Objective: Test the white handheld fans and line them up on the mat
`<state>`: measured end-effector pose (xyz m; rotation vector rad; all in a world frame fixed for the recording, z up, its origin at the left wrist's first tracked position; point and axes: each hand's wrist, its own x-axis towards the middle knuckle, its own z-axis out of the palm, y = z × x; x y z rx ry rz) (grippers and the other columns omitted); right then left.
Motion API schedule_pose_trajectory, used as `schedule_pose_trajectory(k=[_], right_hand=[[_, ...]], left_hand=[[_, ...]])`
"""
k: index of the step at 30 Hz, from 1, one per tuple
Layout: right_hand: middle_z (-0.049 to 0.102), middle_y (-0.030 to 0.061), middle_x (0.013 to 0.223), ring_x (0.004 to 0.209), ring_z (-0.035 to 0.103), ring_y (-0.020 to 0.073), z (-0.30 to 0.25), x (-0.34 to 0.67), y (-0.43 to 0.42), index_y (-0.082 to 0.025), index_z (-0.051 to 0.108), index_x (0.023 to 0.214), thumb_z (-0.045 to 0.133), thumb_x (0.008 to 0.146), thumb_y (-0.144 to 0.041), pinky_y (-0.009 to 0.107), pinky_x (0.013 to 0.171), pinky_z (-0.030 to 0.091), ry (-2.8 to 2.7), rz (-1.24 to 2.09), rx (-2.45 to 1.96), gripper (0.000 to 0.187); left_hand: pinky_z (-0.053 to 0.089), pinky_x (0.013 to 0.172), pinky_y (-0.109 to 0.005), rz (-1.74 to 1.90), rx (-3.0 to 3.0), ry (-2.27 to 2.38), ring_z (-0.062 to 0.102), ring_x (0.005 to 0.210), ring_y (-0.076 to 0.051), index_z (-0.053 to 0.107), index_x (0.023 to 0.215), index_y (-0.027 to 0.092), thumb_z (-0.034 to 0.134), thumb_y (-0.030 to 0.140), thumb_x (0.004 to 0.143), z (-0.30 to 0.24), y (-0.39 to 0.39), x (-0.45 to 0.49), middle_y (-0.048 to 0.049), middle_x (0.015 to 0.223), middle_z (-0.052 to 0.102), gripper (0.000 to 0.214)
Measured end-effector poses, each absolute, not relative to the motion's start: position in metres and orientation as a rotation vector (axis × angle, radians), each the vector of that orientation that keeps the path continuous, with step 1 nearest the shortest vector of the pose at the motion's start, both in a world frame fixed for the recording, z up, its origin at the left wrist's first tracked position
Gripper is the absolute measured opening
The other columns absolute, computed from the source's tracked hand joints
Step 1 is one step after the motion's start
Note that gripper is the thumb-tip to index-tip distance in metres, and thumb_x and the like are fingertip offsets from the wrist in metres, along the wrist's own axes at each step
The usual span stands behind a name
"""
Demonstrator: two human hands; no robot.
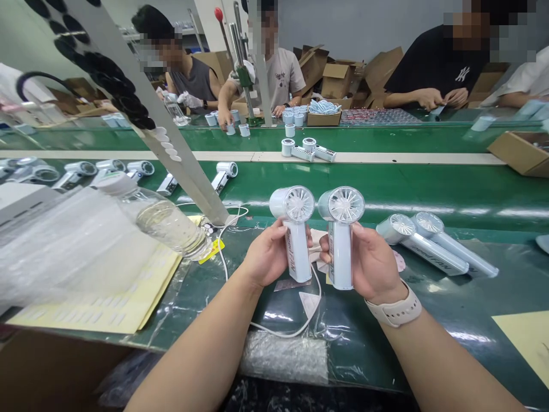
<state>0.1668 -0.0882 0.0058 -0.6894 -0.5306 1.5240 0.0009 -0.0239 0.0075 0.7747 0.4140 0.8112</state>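
My left hand (270,254) is shut around the handle of a pale blue handheld fan (297,232), held upright with its white blades facing up. My right hand (371,263) grips a matching fan (341,229) the same way, and the two fans stand side by side, nearly touching. Text on the handles is partly hidden by my fingers. A white cable (274,329) loops across the dark green mat beneath my hands. To the right, two more fans (433,243) lie on the mat. A white watch band (397,309) circles my right wrist.
On the left lie a water bottle (167,223), a plastic bag (68,246), and a yellow label sheet (107,297). A metal upright (184,154) slants across the view. Several fans and parts sit on the green conveyor (386,183), with co-workers (266,74) and cardboard boxes (334,80) beyond.
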Motion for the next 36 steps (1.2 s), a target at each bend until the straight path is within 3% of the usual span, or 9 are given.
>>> schedule_pose_trajectory(k=[6, 10, 15, 19, 26, 31, 36], right_hand=[[0.073, 0.0050, 0.083, 0.074, 0.068, 0.0229, 0.004, 0.169, -0.088, -0.024, 0.067, 0.099, 0.061, 0.082, -0.041, 0.040, 0.072, 0.058, -0.494, 1.409, -0.703, 0.025], [0.075, 0.0042, 0.087, 0.074, 0.070, 0.0225, 0.005, 0.167, -0.084, -0.027, 0.067, 0.104, 0.055, 0.089, -0.036, 0.041, 0.072, 0.059, -0.475, 1.340, -0.712, 0.021], [0.075, -0.0011, 0.080, 0.073, 0.070, 0.0159, 0.004, 0.163, -0.082, -0.026, 0.070, 0.094, 0.053, 0.091, -0.021, 0.029, 0.066, 0.058, -0.417, 1.260, -0.741, 0.018], [0.075, -0.0029, 0.078, 0.074, 0.070, 0.0125, 0.004, 0.161, -0.082, -0.024, 0.070, 0.087, 0.053, 0.088, -0.013, 0.025, 0.069, 0.058, -0.373, 1.235, -0.773, 0.020], [0.075, -0.0024, 0.077, 0.073, 0.072, 0.0194, 0.005, 0.157, -0.083, -0.025, 0.066, 0.087, 0.057, 0.082, -0.017, 0.035, 0.067, 0.060, -0.379, 1.263, -0.774, 0.013], [0.077, 0.0011, 0.075, 0.070, 0.073, 0.0232, 0.004, 0.157, -0.081, -0.024, 0.067, 0.096, 0.054, 0.078, -0.017, 0.041, 0.066, 0.062, -0.269, 1.345, -0.820, 0.023], [0.079, 0.0051, 0.082, 0.073, 0.075, 0.0270, 0.000, 0.162, -0.079, -0.022, 0.068, 0.101, 0.055, 0.078, -0.021, 0.045, 0.067, 0.063, -0.298, 1.420, -0.882, 0.027]], left_hand=[[0.057, 0.083, -0.040, 0.815, 0.919, 0.399, 0.073, 0.089, -0.025, 0.062, 0.108, 0.020, 0.079, 0.033, 0.076, 0.008, -0.029, 0.001, -0.0086, 0.101, 0.075, 0.039], [0.056, 0.082, -0.040, 0.836, 1.001, 0.415, 0.074, 0.085, -0.025, 0.059, 0.112, 0.021, 0.087, 0.042, 0.068, 0.008, -0.030, 0.000, -0.0080, 0.097, 0.076, 0.056], [0.052, 0.072, -0.028, 0.908, 1.013, 0.505, 0.071, 0.079, -0.019, 0.056, 0.097, 0.021, 0.091, 0.050, 0.057, 0.001, -0.027, 0.002, -0.0046, 0.089, 0.075, 0.061], [0.050, 0.069, -0.026, 0.927, 1.005, 0.539, 0.068, 0.074, -0.016, 0.054, 0.089, 0.021, 0.092, 0.051, 0.053, -0.001, -0.024, 0.002, -0.0018, 0.082, 0.073, 0.060], [0.048, 0.060, -0.024, 0.914, 0.998, 0.608, 0.065, 0.065, -0.015, 0.052, 0.088, 0.021, 0.091, 0.055, 0.051, 0.002, -0.025, 0.002, 0.0008, 0.075, 0.070, 0.064], [0.046, 0.050, -0.023, 0.821, 1.000, 0.666, 0.066, 0.059, -0.016, 0.046, 0.088, 0.023, 0.085, 0.065, 0.054, 0.000, -0.024, 0.003, 0.0031, 0.069, 0.068, 0.067], [0.049, 0.053, -0.023, 0.813, 0.986, 0.676, 0.066, 0.058, -0.015, 0.045, 0.087, 0.022, 0.085, 0.065, 0.055, -0.003, -0.023, 0.003, 0.0032, 0.069, 0.068, 0.067]])
